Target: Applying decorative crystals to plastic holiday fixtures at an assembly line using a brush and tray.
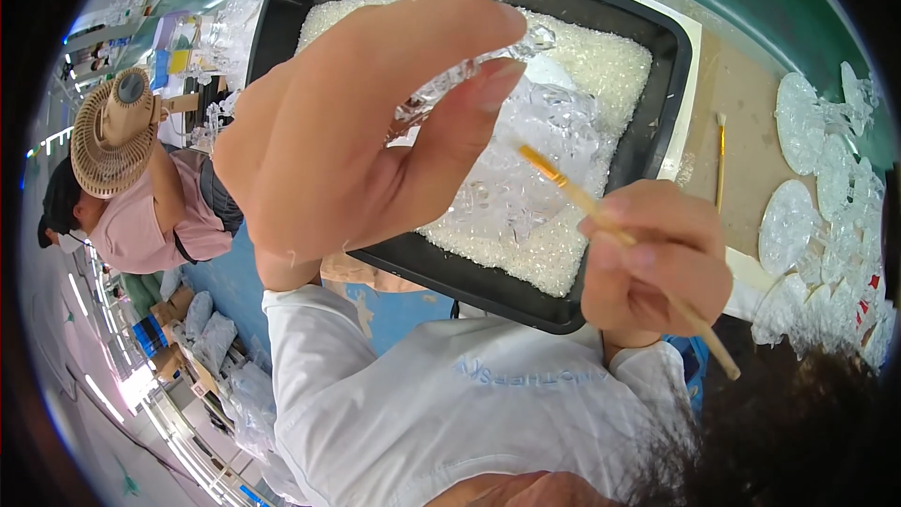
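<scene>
Left hand (347, 131) pinches a clear, knobbly crystal-looking piece (469, 70) between thumb and fingertips right above the black tray (282, 19), right hand (657, 258) clamped on a thin brush (601, 216) just below it; looks light, stiff, slippery and chippable, so I'd grip its edges.

A black tray (657, 145) is filled with glittering white-clear granules (601, 66). A clear, faceted crystal piece (450, 84) and a brush with a pale wooden handle and orange band (601, 216) are seen above it. White sleeves (422, 404), a beige fan (117, 131) and a tan tabletop (741, 113) with green edging are shown.
</scene>
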Tool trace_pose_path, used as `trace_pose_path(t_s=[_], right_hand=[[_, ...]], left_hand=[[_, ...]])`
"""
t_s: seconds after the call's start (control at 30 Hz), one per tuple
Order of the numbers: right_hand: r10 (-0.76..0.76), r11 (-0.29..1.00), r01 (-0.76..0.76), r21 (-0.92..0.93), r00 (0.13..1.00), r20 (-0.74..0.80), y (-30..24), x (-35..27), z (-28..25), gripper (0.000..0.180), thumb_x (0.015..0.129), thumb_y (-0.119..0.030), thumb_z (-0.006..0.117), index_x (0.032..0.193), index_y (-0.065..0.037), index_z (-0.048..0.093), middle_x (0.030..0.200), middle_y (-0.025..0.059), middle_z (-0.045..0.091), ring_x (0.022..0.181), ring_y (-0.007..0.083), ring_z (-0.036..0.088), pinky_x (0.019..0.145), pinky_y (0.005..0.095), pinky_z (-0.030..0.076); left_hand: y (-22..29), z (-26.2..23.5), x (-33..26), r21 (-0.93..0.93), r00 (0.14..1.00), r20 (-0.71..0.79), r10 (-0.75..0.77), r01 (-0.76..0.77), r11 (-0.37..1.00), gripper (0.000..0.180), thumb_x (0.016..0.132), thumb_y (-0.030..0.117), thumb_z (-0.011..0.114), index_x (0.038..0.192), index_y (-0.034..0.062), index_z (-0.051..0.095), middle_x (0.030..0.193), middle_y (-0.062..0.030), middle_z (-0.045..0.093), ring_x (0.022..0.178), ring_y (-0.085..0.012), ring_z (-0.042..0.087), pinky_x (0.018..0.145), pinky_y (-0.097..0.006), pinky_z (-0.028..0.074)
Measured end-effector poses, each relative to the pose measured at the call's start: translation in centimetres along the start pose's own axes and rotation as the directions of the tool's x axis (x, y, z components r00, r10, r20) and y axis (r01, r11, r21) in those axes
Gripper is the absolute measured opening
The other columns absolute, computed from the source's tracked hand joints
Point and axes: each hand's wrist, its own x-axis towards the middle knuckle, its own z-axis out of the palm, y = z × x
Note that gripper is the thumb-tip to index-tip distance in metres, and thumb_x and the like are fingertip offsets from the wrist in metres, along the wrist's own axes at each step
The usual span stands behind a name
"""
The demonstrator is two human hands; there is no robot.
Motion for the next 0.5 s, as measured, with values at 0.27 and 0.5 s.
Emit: trace_pose_path(t_s=[0.27, 0.5], right_hand=[[0.035, 0.958, -0.008, -0.288, 0.995, 0.09, 0.1, 0.9, -0.2, 0.025, 0.079, 0.012, 0.069, 0.097, -0.002, 0.058, 0.091, 0.0242, 0.066, 0.067, 0.0221, 0.066, 0.06, 0.0273, 0.055], [0.003, 0.966, 0.009, -0.258, 0.999, 0.046, 0.2, 0.6, 0.3, 0.024, 0.078, 0.011, 0.071, 0.095, -0.001, 0.059, 0.089, 0.0247, 0.067, 0.065, 0.0242, 0.067, 0.058, 0.0274, 0.054]], left_hand=[[-0.2, -0.6, 0.0, 0.022, 0.998, 0.053, 0.041, -0.043, 0.999, 0.028, 0.079, -0.008, 0.074, 0.102, -0.0151, 0.06, 0.086, -0.0193, 0.069, 0.065, -0.0176, 0.066, 0.062, -0.024, 0.055], [0.5, -0.2, -0.5, 0.062, 1.0, 0.006, -0.019, 0.018, 0.998, 0.028, 0.079, -0.011, 0.073, 0.102, -0.017, 0.058, 0.088, -0.0211, 0.069, 0.065, -0.0171, 0.066, 0.061, -0.024, 0.055]])
